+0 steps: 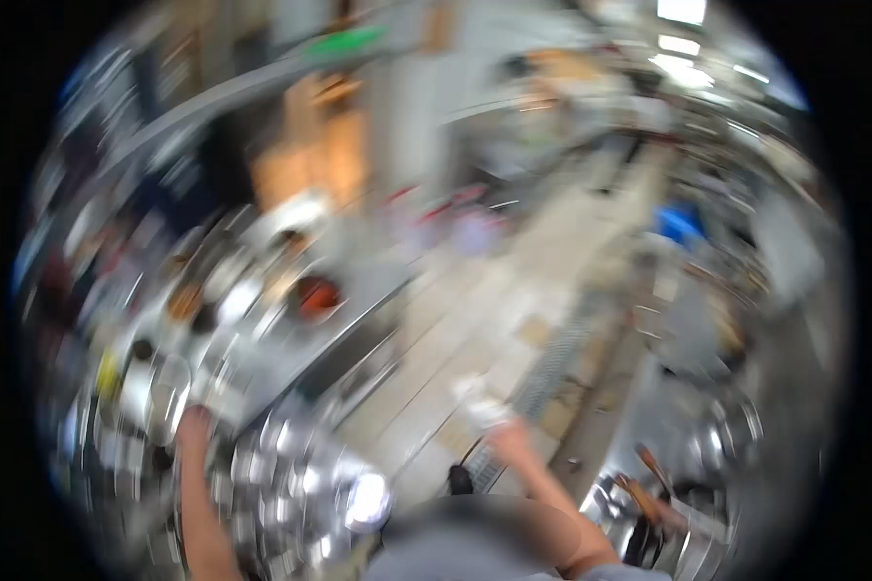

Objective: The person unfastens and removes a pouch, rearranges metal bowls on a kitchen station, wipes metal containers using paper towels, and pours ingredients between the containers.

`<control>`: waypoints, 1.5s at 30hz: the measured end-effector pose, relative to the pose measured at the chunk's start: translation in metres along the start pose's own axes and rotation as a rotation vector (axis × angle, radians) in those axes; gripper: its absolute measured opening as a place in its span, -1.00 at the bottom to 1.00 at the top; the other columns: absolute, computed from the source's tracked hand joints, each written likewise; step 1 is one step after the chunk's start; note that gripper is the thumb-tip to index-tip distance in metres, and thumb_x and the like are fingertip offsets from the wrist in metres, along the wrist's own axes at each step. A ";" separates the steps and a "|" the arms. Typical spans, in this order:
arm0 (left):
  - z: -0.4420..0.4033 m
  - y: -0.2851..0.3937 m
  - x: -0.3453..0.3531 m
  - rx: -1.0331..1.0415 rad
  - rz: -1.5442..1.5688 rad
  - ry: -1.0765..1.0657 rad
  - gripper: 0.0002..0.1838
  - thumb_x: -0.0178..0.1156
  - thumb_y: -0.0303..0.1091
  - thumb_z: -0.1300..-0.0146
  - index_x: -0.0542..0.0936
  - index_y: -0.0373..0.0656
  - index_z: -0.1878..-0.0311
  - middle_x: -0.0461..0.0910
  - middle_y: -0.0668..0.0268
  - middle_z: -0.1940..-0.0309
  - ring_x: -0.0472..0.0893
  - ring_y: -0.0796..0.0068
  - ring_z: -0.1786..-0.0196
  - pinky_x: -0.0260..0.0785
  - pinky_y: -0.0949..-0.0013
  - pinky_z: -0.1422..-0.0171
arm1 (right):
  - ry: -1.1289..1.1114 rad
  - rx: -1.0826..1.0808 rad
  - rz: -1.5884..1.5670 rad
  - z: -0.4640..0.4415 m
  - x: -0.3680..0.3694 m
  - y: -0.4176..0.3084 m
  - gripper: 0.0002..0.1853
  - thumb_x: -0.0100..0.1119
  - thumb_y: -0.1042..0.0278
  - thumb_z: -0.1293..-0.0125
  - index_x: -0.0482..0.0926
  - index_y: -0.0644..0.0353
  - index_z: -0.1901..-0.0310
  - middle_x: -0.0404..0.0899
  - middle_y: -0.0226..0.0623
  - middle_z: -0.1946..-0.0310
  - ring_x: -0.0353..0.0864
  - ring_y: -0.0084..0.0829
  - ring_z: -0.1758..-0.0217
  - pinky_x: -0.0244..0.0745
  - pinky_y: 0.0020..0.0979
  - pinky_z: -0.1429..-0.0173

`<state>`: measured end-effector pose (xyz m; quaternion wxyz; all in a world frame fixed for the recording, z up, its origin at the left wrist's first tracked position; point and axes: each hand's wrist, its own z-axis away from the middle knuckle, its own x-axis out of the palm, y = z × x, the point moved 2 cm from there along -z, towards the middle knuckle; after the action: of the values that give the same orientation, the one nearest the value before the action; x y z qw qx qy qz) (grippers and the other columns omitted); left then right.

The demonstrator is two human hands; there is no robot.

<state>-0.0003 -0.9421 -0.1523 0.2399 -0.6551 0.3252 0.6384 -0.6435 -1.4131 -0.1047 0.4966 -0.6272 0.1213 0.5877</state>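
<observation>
At lower centre, my right hand [510, 441] grasps a white bundle [480, 403], likely light, soft, best bunched. Whether my left hand [195, 424] grips anything, I cannot tell.

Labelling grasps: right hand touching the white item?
Cannot tell: in the head view, blur runs the right hand and white item together, hiding any contact.

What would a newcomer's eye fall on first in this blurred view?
Probably the bright orange patch in the upper half, left of centre, then the shiny metalware at the lower left. Next might come the right hand, low and just right of centre, with a white item too blurred to identify.
</observation>
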 end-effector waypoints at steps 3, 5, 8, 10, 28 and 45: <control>0.060 0.123 -0.141 -0.511 -0.106 0.190 -0.55 0.22 -0.29 -0.14 0.60 -0.02 -0.15 0.60 -0.03 -0.07 0.59 -0.02 -0.16 0.47 -0.03 -0.20 | 0.238 0.048 -0.576 0.025 -0.104 -0.010 -0.89 0.18 0.41 -0.39 0.64 0.25 0.20 0.62 -0.43 0.35 0.51 -0.55 0.32 0.43 -0.36 0.26; 0.076 0.157 -0.167 -0.783 -0.070 -0.081 -0.41 0.28 -0.18 -0.09 0.57 0.12 -0.27 0.50 -0.13 -0.27 0.50 -0.19 -0.30 0.36 -0.25 -0.31 | 0.282 -0.008 -0.818 -0.003 -0.087 0.062 -0.68 0.20 0.43 -0.45 0.56 0.32 -0.18 0.64 -0.21 -0.06 0.58 -0.45 -0.07 0.50 -0.38 -0.08; 0.077 0.113 -0.096 -0.788 0.111 -0.100 -0.46 0.35 -0.04 -0.14 0.58 0.12 -0.22 0.63 0.06 -0.13 0.58 0.00 -0.26 0.40 -0.17 -0.33 | 0.270 0.118 -1.166 -0.011 -0.092 0.072 -0.68 0.18 0.49 -0.42 0.56 0.42 -0.15 0.65 -0.12 -0.04 0.61 -0.35 -0.09 0.47 -0.32 -0.19; 0.070 0.110 -0.101 -0.634 -0.073 -0.068 -0.41 0.38 0.17 -0.12 0.65 -0.18 0.03 0.68 0.01 0.01 0.66 0.01 -0.08 0.49 -0.03 -0.14 | 0.183 0.096 -1.194 -0.015 -0.108 0.067 -0.64 0.19 0.44 -0.42 0.53 0.41 -0.18 0.63 -0.11 -0.09 0.61 -0.29 -0.11 0.49 -0.27 -0.20; -0.097 0.798 0.072 0.466 0.866 -1.197 -0.39 0.19 0.24 -0.39 0.71 -0.17 -0.07 0.71 0.30 0.23 0.61 0.57 0.21 0.49 0.41 0.07 | 0.673 -0.129 -0.667 -0.052 -0.264 0.152 -0.69 0.07 0.34 -0.51 0.47 0.33 -0.16 0.64 -0.13 0.02 0.63 -0.30 -0.06 0.48 -0.30 -0.21; -0.128 0.767 -0.007 -0.188 2.130 -0.932 -0.22 0.15 0.35 -0.23 0.38 0.17 -0.45 0.52 0.23 -0.32 0.51 -0.02 -0.32 0.47 -0.32 -0.18 | -0.098 -0.357 -0.901 -0.162 -0.182 0.031 -0.56 -0.05 0.04 -0.61 0.46 0.26 -0.23 0.66 -0.16 -0.09 0.66 -0.21 -0.12 0.52 -0.21 -0.25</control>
<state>-0.4749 -1.5511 -0.0592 -0.3707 0.2318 0.5425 0.7173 -0.6172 -1.6308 0.0063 0.5913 -0.6642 -0.2888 0.3547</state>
